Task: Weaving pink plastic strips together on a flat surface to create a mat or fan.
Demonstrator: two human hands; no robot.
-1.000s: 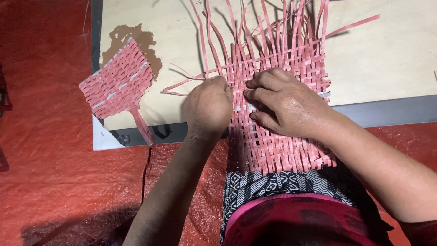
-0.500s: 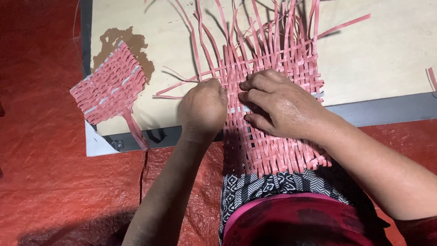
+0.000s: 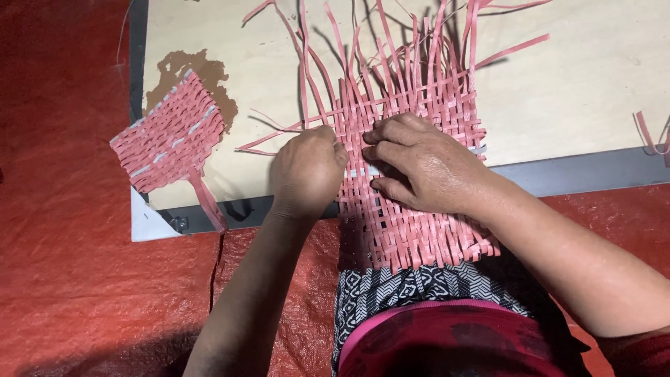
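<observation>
- Pink woven mat [image 3: 412, 230], made of flat pink strips, lies partly on a pale wooden board [image 3: 579, 91] and partly over the person's lap; its near edge overhangs a black-and-white patterned cloth [image 3: 419, 290].
- Far end of the mat is unfinished: loose pink strips [image 3: 391, 49] fan upward and outward across the board, several curling off to the left.
- Left hand [image 3: 307, 167] sits at the mat's left edge, fingers curled in tight, fingertips pinching at a strip where the weave ends; exactly which strip it grips cannot be told.
- Right hand [image 3: 426, 167] rests palm down on the middle of the mat, fingers stretched flat and pointing left, pressing the weave; nothing enclosed in it.
- The two hands are just beside each other, fingertips nearly meeting at the weave's left margin.
- A smaller woven pink piece [image 3: 171, 139] lies tilted at the board's left corner, well apart from the hands, with a few strip tails trailing off its near end over the board's dark edge.
- Brown stain [image 3: 195, 70] on the board just behind that small piece.
- Red tarpaulin [image 3: 63, 279] covers the floor around the board.
- One stray pink strip [image 3: 649, 132] at the far right edge of the board.
</observation>
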